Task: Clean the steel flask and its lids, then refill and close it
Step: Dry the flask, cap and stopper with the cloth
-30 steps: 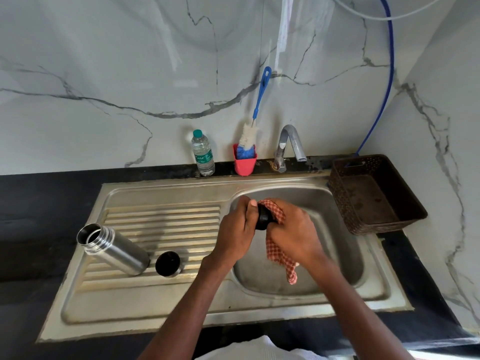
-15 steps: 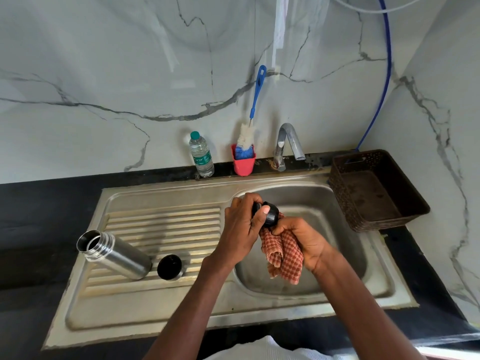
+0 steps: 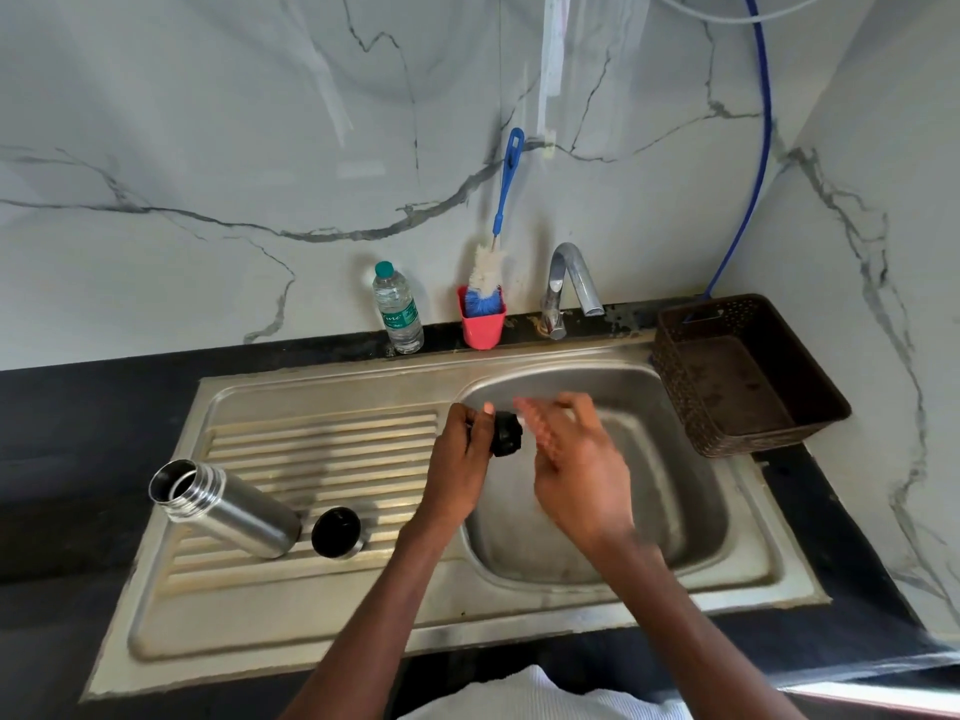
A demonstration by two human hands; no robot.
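Left hand (image 3: 462, 459), at centre frame over the left edge of the sink (image 3: 291, 636) basin, grips a small black lid (image 3: 505, 433) between thumb and curled fingers. The lid projects to the right of the thumb, its knurled end facing the right hand. Right hand (image 3: 576, 459) is just right of the lid, fingers spread and extended toward it; the fingertips are motion-blurred, and whether they touch the lid cannot be told. Faint red-and-white blur lies along those fingers; what it is cannot be told. The right hand's hold, if any, cannot be judged.

Steel flask (image 3: 228, 506) lies on its side on the ribbed drainboard at lower left of frame, open threaded mouth pointing upper left, uncapped. A second lid (image 3: 336, 532), black inside with a steel rim, sits just beside the flask base, to its right.

At the back ledge, upper centre: a plastic water bottle (image 3: 397, 309) upright, a red cup (image 3: 480, 324) holding a blue-handled bottle brush (image 3: 498, 241), and the tap (image 3: 569, 283). A brown perforated basket (image 3: 748, 376) sits at the right of the sink.
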